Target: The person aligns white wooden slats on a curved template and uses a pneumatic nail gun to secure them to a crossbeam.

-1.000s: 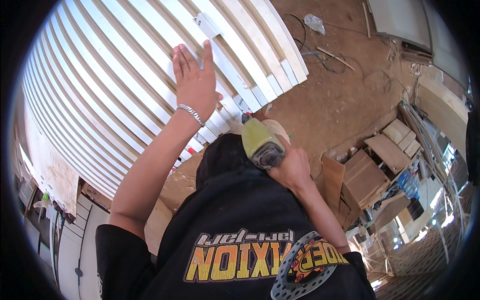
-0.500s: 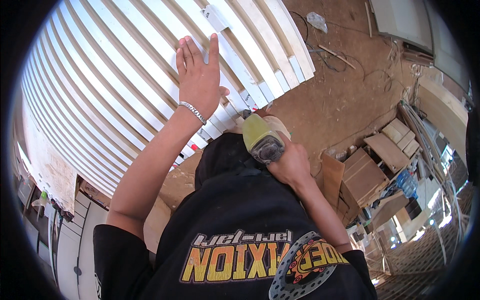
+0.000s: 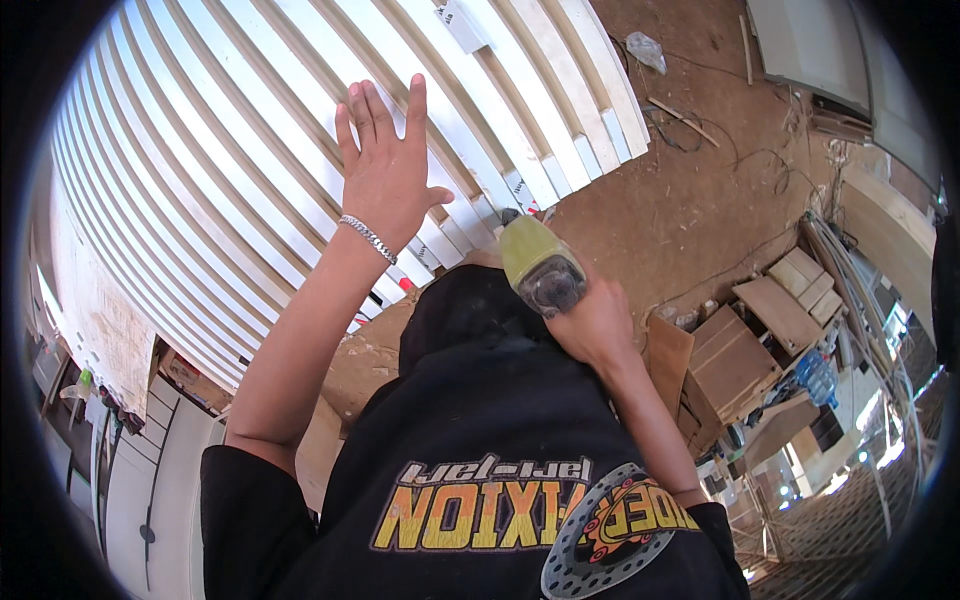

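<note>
My left hand (image 3: 385, 175) lies flat with spread fingers on a large panel of white slats (image 3: 300, 170); a silver chain bracelet (image 3: 368, 238) circles its wrist. My right hand (image 3: 597, 320) is closed round the grip of a yellow-green power drill (image 3: 540, 262) with a dark, worn rear end. Its dark nose points at the near ends of the slats, close to the panel's right corner. Whether the tip touches a slat cannot be made out. The drill's body hides most of the fingers around the grip.
A white label (image 3: 462, 28) sticks to the slats. Brown bare floor (image 3: 690, 200) carries cables, a thin stick and a crumpled plastic bag (image 3: 646, 52). Cardboard boxes (image 3: 735, 355) and a blue water bottle (image 3: 817, 378) stand at right; white cabinet doors (image 3: 150, 480) at lower left.
My left hand has slid a little left across the slats, its thumb now farther out. The drill stays near the same slat ends, its nose slightly closer. The whole view has shifted slightly.
</note>
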{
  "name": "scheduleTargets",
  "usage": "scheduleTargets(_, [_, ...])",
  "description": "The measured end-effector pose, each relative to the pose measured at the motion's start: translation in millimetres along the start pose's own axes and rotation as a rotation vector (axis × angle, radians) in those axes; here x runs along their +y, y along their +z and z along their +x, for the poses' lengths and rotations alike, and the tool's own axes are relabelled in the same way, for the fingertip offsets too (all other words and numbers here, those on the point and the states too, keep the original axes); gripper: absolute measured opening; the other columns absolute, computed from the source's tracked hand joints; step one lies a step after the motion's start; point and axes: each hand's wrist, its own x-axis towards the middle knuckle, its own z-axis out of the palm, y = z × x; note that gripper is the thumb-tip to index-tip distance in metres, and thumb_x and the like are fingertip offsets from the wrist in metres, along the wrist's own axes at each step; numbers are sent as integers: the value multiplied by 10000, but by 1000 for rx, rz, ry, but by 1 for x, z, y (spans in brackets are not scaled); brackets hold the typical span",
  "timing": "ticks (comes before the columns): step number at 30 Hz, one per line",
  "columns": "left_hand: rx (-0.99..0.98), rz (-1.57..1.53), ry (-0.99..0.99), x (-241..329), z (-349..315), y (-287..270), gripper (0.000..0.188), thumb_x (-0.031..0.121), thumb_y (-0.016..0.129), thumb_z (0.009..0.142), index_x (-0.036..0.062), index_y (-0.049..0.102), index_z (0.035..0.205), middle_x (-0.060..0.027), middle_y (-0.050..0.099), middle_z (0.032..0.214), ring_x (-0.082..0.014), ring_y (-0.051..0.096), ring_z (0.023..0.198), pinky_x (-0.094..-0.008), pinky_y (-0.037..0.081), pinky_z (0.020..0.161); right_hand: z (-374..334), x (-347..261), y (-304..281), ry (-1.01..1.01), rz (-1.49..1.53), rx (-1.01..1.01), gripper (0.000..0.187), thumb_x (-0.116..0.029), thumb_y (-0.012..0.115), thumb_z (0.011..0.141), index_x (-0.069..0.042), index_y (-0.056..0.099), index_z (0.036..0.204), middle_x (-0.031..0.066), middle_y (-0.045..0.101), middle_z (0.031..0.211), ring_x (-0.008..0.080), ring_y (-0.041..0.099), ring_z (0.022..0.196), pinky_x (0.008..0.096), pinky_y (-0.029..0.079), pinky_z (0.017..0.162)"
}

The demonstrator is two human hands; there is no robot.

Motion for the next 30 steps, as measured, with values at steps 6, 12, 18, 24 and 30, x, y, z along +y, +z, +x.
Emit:
scheduleTargets(6, [-41, 16, -8, 3, 5, 7, 1279, 336, 928, 697, 96, 112, 1652, -475, 248, 1541, -544, 147, 1533, -584, 94, 1254, -18, -9, -10, -41, -160, -195, 718, -265, 777, 735, -175, 560, 1413, 251, 731, 950, 455, 702, 913, 530, 555, 845])
scheduleTargets(12, [18, -19, -8, -1, 1, 14, 1267, 340, 929, 693, 82, 134, 1644, -464, 238, 1551, -539, 165, 1530, -569, 116, 1258, -18, -23, -4, -101, -160, -221, 647, -291, 752, 772, -149, 577, 1378, 245, 728, 913, 448, 702, 887, 529, 553, 826])
scheduleTargets(18, [7, -24, -12, -1, -2, 15, 1244, 355, 924, 704, 77, 150, 1638, -455, 223, 1563, -527, 154, 1538, -563, 115, 1262, -3, -25, 10, 10, -215, -228, 604, -222, 812, 725, -101, 643, 1292, 279, 714, 964, 465, 682, 957, 530, 550, 849])
scheduleTargets(24, [43, -86, -5, -5, -4, 17, 1224, 307, 930, 702, 80, 165, 1631, -459, 221, 1561, -532, 157, 1534, -568, 120, 1260, -4, -34, 14, -2, -172, -164, 551, -160, 772, 728, -90, 661, 1263, 284, 714, 980, 471, 681, 959, 532, 544, 856])
scheduleTargets(30, [87, -103, 39, -14, -9, 17, 1244, 329, 929, 699, 134, 149, 1648, -418, 212, 1594, -493, 127, 1556, -591, 91, 1256, -9, -27, 23, -45, -205, -115, 575, -242, 765, 750, -128, 625, 1296, 255, 728, 961, 460, 696, 921, 543, 552, 840])
